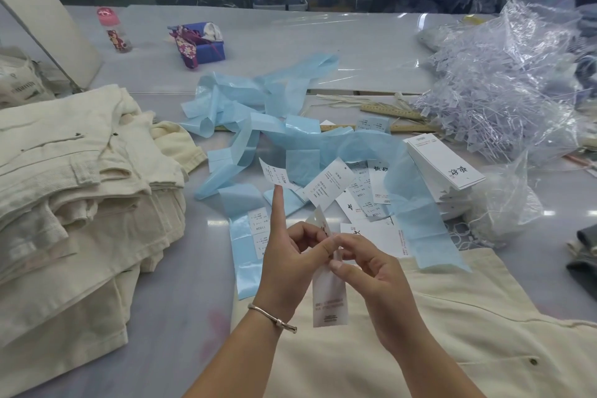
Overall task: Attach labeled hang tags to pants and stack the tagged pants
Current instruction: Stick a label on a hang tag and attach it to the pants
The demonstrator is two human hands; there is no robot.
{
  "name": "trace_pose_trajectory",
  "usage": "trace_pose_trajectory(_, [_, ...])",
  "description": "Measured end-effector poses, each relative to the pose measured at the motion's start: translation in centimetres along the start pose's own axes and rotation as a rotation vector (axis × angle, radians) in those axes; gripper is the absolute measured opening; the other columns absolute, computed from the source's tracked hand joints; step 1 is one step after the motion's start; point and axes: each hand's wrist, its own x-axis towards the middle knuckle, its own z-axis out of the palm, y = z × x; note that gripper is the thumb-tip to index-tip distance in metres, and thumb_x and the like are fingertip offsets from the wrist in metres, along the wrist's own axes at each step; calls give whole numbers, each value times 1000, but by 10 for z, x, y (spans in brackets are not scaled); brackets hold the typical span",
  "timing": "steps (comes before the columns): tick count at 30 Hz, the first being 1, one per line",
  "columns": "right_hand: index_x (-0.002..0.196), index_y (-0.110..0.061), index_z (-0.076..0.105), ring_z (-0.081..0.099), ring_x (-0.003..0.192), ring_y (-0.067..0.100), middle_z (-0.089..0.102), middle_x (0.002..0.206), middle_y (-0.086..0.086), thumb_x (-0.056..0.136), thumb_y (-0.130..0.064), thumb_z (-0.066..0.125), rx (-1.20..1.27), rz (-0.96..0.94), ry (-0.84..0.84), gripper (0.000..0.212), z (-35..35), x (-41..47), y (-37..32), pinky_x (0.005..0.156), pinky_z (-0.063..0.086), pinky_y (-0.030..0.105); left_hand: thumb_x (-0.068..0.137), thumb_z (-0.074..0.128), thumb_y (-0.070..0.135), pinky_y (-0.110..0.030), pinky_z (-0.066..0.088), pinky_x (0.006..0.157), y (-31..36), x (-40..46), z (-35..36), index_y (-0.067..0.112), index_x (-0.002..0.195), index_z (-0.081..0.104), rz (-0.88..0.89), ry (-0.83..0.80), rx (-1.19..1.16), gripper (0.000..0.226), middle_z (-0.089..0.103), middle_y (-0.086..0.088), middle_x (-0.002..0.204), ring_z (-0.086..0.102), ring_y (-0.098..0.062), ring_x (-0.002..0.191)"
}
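I hold a hang tag [329, 294] upright over the pants [420, 349] spread on the table [181, 284] in front of me. My left hand [290, 255] pinches its top edge, and my right hand [371, 271] pinches it from the other side, so each grip is clamped on the tag. A small sticker [273, 173] clings to my raised left forefinger. It could curl and stick to itself, or land crooked on the tag. The blue backing strip [245, 255] just beyond the tag could snag it. The stack of pants [80, 178], left of the tag, waits.
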Motion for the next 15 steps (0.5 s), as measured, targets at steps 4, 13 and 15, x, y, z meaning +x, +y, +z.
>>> trace_pose_trajectory(4, [104, -24, 74, 65, 93, 11, 72, 106, 1, 74, -16, 67, 71, 27, 5, 32, 3, -2, -1, 78, 50, 17, 71, 80, 15, -31, 55, 75, 0, -1, 0, 51, 144, 10, -8, -6, -14, 107, 62, -4, 72, 63, -17, 74])
trace_pose_trajectory(13, [101, -29, 74, 70, 94, 16, 74, 102, 4, 88, -2, 61, 241, 133, 105, 33, 8, -1, 9, 74, 53, 20, 71, 72, 14, -45, 56, 79, -6, -2, -5, 44, 150, 6, -46, -16, 116, 107, 63, 3, 68, 62, -16, 71])
trace_pose_trajectory(15, [101, -24, 74, 71, 89, 18, 74, 97, 5, 89, -1, 60, 254, 166, 118, 30, 9, 1, 10, 69, 54, 22, 72, 69, 15, -46, 57, 78, -8, -2, -8, 42, 151, 5, -50, -2, 154, 106, 61, 4, 66, 63, -17, 68])
